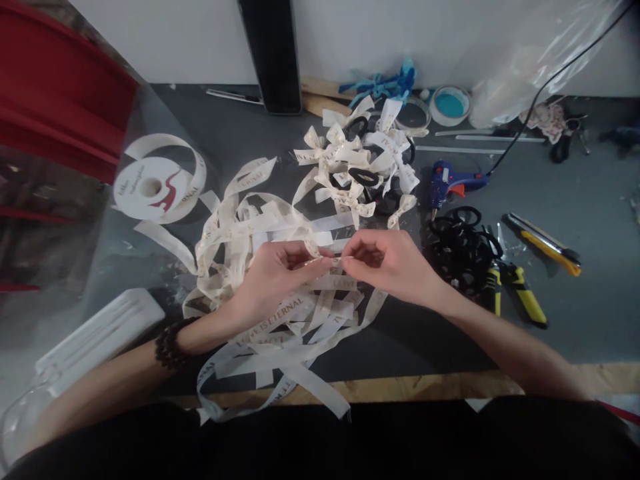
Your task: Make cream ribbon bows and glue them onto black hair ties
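The left hand [287, 267] and the right hand [389, 264] both pinch a printed ribbon strip [337, 261] above the heap of loose ribbon [273, 317]; many ribbon bows [354, 199] beyond look already made, while this heap and the black hair ties [457, 248] seem still unused.

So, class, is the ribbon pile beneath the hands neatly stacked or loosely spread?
Loosely spread: strips in the ribbon pile curl and cross each other.
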A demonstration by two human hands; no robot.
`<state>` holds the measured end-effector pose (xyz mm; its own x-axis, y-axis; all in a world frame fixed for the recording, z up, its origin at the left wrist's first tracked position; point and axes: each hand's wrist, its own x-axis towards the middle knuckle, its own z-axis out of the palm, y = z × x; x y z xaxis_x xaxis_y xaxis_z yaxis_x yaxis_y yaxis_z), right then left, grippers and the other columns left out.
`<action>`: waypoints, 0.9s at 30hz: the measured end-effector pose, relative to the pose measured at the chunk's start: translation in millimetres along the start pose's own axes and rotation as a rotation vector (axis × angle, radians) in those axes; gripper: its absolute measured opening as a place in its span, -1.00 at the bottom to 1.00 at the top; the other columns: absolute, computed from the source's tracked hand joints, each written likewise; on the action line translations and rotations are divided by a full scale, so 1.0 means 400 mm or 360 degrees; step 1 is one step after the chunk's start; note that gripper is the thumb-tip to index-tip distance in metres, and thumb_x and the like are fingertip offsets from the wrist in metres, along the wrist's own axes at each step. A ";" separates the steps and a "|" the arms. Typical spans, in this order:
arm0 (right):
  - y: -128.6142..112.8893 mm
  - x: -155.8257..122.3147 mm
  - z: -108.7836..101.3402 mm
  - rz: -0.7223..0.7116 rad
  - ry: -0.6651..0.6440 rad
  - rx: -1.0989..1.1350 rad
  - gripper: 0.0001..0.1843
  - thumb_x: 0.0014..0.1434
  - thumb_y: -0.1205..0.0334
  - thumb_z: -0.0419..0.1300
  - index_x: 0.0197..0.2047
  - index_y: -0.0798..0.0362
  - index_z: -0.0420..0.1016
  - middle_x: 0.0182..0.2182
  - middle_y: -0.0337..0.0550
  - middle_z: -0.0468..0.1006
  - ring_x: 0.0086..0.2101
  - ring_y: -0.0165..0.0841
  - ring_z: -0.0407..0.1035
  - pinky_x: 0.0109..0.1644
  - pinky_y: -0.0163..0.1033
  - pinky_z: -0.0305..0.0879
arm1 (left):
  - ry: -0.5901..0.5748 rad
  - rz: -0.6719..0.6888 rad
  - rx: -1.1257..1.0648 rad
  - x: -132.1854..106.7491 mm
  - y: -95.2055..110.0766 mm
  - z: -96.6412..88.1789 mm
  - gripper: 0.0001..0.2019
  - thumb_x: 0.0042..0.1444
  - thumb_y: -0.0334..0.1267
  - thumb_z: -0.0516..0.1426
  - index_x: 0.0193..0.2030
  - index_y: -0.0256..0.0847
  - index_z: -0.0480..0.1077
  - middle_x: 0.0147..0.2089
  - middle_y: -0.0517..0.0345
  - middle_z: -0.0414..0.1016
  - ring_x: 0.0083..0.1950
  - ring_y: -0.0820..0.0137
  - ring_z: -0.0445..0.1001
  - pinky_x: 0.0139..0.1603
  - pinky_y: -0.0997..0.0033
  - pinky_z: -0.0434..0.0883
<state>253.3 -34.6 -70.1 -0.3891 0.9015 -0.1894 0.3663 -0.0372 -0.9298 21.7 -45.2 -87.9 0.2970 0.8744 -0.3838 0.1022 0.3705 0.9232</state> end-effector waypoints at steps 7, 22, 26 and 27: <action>-0.009 -0.007 0.001 0.0024 -0.0067 -0.0024 -0.85 0.25 0.16 0.36 -0.28 0.06 0.66 -0.47 -0.24 0.66 -0.47 -0.42 0.52 -0.38 -0.34 0.35 | -0.0054 0.0040 0.0315 -0.006 0.017 0.002 -0.75 0.19 0.00 0.39 -0.19 -0.14 0.71 -0.22 0.09 0.74 -0.25 0.33 0.61 -0.24 0.40 0.47; -0.025 0.001 -0.031 -0.0256 -0.0044 -0.0360 -0.79 0.32 0.12 0.33 -0.08 0.05 0.70 -0.27 -0.18 0.74 -0.34 -0.38 0.56 -0.28 -0.30 0.33 | -0.0173 0.0013 0.0582 -0.002 0.008 0.016 -0.73 0.16 -0.05 0.38 -0.43 -0.18 0.62 -0.56 0.22 0.48 -0.58 0.51 0.25 -0.56 0.46 0.13; -0.048 -0.015 -0.005 -0.0327 -0.0077 -0.0342 -0.76 0.25 0.06 0.43 -0.07 -0.01 0.73 -0.24 -0.22 0.76 -0.34 -0.37 0.58 -0.27 -0.29 0.34 | -0.0308 0.0004 0.0571 -0.025 0.004 0.039 -0.70 0.13 -0.13 0.37 -0.55 -0.20 0.51 -0.60 0.27 0.36 -0.57 0.54 0.17 -0.56 0.48 0.09; -0.051 -0.018 0.005 -0.0308 -0.0073 -0.0386 -0.85 0.28 0.11 0.40 -0.19 -0.01 0.74 -0.33 -0.26 0.75 -0.38 -0.39 0.56 -0.28 -0.30 0.32 | -0.0305 -0.0030 0.0570 -0.031 0.005 0.044 -0.72 0.12 -0.13 0.37 -0.53 -0.19 0.52 -0.60 0.27 0.37 -0.57 0.54 0.17 -0.57 0.49 0.09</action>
<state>247.1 -41.2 -50.6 -0.5069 0.8613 -0.0355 0.4705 0.2419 -0.8486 35.0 -60.7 -81.1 0.4601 0.7815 -0.4213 0.4236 0.2238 0.8778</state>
